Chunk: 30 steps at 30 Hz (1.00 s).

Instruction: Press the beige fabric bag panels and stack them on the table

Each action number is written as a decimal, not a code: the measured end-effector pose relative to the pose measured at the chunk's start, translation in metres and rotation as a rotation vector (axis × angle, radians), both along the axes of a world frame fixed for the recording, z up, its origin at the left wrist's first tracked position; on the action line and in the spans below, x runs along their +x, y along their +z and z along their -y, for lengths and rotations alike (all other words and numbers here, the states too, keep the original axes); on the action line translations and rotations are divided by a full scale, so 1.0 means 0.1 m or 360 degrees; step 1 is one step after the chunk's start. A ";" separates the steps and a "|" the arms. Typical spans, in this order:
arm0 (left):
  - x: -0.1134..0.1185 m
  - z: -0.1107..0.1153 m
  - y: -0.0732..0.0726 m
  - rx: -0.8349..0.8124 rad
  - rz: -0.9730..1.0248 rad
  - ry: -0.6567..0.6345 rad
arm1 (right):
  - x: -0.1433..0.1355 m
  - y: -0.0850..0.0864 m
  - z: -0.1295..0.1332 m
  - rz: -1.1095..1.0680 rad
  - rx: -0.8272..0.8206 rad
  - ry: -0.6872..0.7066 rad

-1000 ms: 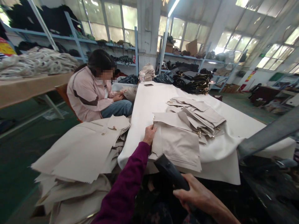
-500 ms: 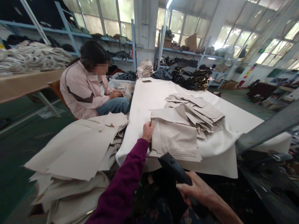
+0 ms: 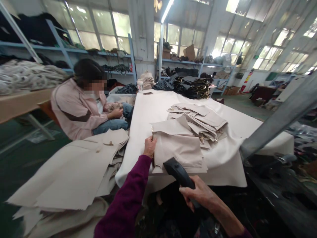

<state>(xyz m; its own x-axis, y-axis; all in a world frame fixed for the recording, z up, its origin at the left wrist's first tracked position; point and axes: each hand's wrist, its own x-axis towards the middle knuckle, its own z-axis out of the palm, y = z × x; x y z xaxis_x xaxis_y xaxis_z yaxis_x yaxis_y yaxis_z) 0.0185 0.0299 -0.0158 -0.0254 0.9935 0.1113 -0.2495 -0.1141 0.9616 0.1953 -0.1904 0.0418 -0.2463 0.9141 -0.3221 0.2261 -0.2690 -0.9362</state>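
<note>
My left hand (image 3: pixel 150 147) is closed around the left edge of a beige fabric bag piece (image 3: pixel 177 148), pinching it between thumb and fingers near a gold metal fitting (image 3: pixel 152 129). The piece lies flat at the front of the table, its upper flap folded back. In my right hand (image 3: pixel 198 191) is a black hand-held tool (image 3: pixel 177 169), the fingers wrapped round its handle. The tool's broad head points up and left, over the lower edge of the bag piece. Whether it touches the fabric, I cannot tell.
More beige pieces with gold clasps (image 3: pixel 200 120) lie behind on the white-covered table (image 3: pixel 141 115). A tall beige stack (image 3: pixel 71 172) stands at left. Beyond it a co-worker (image 3: pixel 74 105) sits handling something. Black bags (image 3: pixel 192 86) are piled at the back; a metal post (image 3: pixel 277 115) slants at right.
My view has shifted, so the scene sits further left and lower. The tool's head has come slightly up over the bag piece's lower edge. My left hand keeps its grip; the co-worker's hands have moved.
</note>
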 end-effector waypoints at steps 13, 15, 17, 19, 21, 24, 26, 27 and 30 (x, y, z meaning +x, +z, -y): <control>0.03 0.17 0.20 0.0097 0.0230 -0.0257 | 0.29 0.16 0.04 -0.0004 -0.0074 -0.0131; 0.02 0.18 0.23 0.0122 0.0243 -0.0307 | 0.27 0.22 -0.06 -0.0016 -0.0054 -0.0162; 0.02 0.20 0.25 0.0159 0.0246 -0.0344 | 0.24 0.31 -0.18 -0.0018 -0.0038 -0.0190; 0.02 0.21 0.26 0.0207 0.0237 -0.0372 | 0.20 0.43 -0.30 -0.0027 -0.0020 -0.0180; 0.02 0.22 0.27 0.0260 0.0215 -0.0395 | 0.14 0.56 -0.42 -0.0022 0.0020 -0.0124; 0.02 0.22 0.28 0.0344 0.0172 -0.0409 | 0.03 0.71 -0.57 0.0048 0.0083 -0.0036; 0.02 0.20 0.27 0.0399 0.0145 -0.0389 | -0.05 0.75 -0.67 0.0107 0.0114 0.0020; 0.03 0.19 0.27 0.0422 0.0131 -0.0371 | -0.08 0.76 -0.72 0.0129 0.0131 0.0054; 0.04 0.16 0.24 0.0468 0.0090 -0.0313 | -0.18 0.74 -0.86 0.0157 0.0147 0.0136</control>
<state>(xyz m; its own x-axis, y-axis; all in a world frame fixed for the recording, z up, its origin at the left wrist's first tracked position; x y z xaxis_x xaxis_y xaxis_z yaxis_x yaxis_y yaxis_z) 0.0228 0.0136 0.0085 0.1490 0.9055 0.3973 -0.3462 -0.3285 0.8788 0.1771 -0.1040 0.1162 -0.2960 0.9180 -0.2639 0.3365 -0.1584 -0.9283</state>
